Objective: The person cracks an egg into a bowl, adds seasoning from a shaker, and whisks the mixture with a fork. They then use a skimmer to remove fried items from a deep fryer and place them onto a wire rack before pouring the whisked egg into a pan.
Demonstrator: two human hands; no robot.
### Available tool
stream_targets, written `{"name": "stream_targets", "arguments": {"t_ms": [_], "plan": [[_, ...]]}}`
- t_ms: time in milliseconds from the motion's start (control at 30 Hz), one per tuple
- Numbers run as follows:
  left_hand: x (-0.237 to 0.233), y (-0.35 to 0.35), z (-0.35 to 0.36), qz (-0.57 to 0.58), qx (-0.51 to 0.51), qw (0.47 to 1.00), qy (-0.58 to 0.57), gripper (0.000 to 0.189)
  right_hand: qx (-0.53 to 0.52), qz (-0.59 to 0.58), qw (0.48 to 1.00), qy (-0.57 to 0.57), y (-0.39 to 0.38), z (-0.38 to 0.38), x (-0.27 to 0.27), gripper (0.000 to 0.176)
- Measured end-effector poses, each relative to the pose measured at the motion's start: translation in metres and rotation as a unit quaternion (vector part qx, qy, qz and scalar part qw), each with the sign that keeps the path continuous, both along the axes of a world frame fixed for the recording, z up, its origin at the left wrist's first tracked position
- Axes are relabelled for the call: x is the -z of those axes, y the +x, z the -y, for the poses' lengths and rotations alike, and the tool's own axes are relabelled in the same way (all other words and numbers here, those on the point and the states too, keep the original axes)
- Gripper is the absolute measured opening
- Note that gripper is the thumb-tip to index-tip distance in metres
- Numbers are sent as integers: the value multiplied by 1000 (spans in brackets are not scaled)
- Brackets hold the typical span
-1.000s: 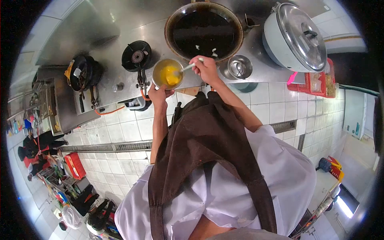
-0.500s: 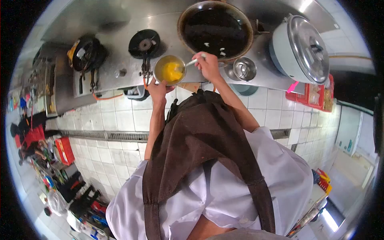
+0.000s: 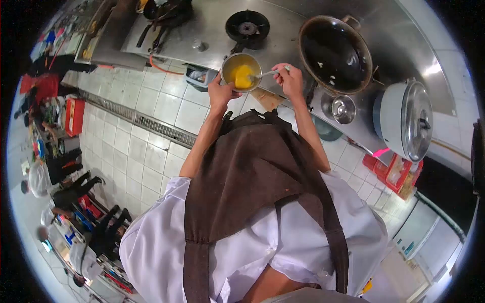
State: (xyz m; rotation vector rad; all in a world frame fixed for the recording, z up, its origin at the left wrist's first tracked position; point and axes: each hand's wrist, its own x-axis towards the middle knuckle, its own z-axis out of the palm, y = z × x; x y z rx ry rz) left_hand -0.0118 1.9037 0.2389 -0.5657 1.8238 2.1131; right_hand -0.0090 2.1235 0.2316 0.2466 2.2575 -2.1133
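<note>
My left hand [image 3: 221, 93] grips the lower left rim of a round metal bowl [image 3: 226, 64], tilted toward me over the counter's front edge. Inside lies a yellow mass [image 3: 243, 77] that looks like beaten egg. In the fingers of my right hand [image 3: 289, 82] is a stirring utensil with a pale handle [image 3: 270, 73]. Its metal end dips into the yellow, so its exact shape is hidden. Just beyond the bowl sits a black gas burner [image 3: 247, 26]. A large wok of dark oil [image 3: 333, 54], with small white bits floating in it, stands to the right.
A small steel bowl [image 3: 343, 109] and a big lidded pot [image 3: 404, 118] stand at the right, above red baskets [image 3: 391, 169]. Black pans [image 3: 169, 12] and a small metal cup [image 3: 199, 45] sit on the left counter. Several people are at the far left, past the floor drain [image 3: 136, 116].
The view has turned, so the counter now slants down to the right. Both hands stay on the bowl and utensil, and the utensil's end is still in the yellow.
</note>
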Motion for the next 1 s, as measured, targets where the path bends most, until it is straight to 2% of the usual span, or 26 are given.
{"name": "stream_targets", "arguments": {"t_ms": [100,167,300,367,500,567,600,667,700,767,800,867,1000], "plan": [[-3,4,19,-31,-23,999,-7,53,29,-46,997,48,-1,23,0,25],[-3,6,31,-35,-30,999,-8,54,57,-41,996,-47,-3,36,0,24],[1,10,53,-22,-50,998,-21,54,-28,-25,999,-2,-8,59,6,25],[2,10,63,-18,-63,998,-24,54,58,-65,996,-36,-8,74,6,25],[4,20,84,-43,-70,996,-27,49,-17,-31,997,-75,-16,90,10,25],[5,23,95,-41,-79,996,-27,49,-68,0,998,-5,-18,99,17,25],[8,25,101,-28,-86,996,-27,49,-73,-1,997,-4,-19,106,16,25],[13,30,112,-12,-97,995,-29,49,-20,-25,995,-97,-17,121,15,24],[14,32,117,-18,-106,994,-23,48,-24,-23,995,-98,-19,125,18,24],[16,38,126,-20,-117,993,-19,48,-116,21,991,-57,-21,130,24,23],[17,39,131,-20,-120,992,-14,48,-119,23,991,-58,-18,135,26,23],[18,39,139,-23,-125,992,-11,47,-46,10,997,-62,-17,149,27,23],[17,44,153,-18,-121,992,-35,47,-81,24,984,-157,-22,165,22,23]]}}
